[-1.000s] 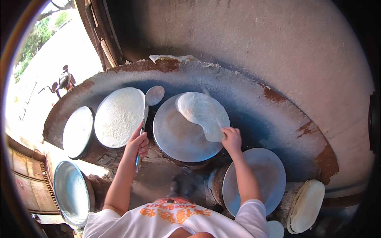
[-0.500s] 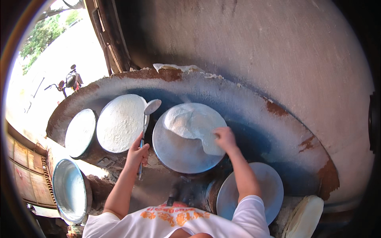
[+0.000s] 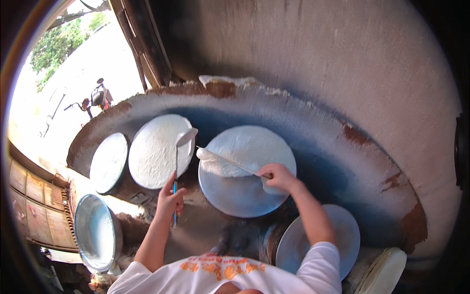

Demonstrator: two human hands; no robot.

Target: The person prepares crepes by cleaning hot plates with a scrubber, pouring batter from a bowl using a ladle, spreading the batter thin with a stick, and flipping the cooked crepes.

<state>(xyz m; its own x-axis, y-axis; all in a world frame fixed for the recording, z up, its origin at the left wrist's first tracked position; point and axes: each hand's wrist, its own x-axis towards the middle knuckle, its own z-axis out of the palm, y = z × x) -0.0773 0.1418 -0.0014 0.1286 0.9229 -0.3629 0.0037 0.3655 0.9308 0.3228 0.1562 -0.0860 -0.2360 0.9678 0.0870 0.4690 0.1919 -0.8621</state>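
Daylight floods through an open doorway at the far left, where a parked motorbike stands outside, and a curved, soot-dark clay stove surface with a rusty rim fills the middle. At lower left sits a metal basin of white batter; beyond it are 2 round white discs, a smaller lid and a larger steaming cloth. The left hand, forearm rising from the lower edge, has its grip closed on the thin handle of a ladle whose bowl rests over that cloth; a tilt could drip batter onto the stove. To the right, the right hand, arm bent and reaching forward, grips a slim stick closed, and a thin rice sheet drapes over it above the middle round steamer. Being limp and wet, the sheet may well tear or fold on itself if lifted unevenly, and steam could scald the fingers. A pale round tray and a stack of discs lie at lower right.
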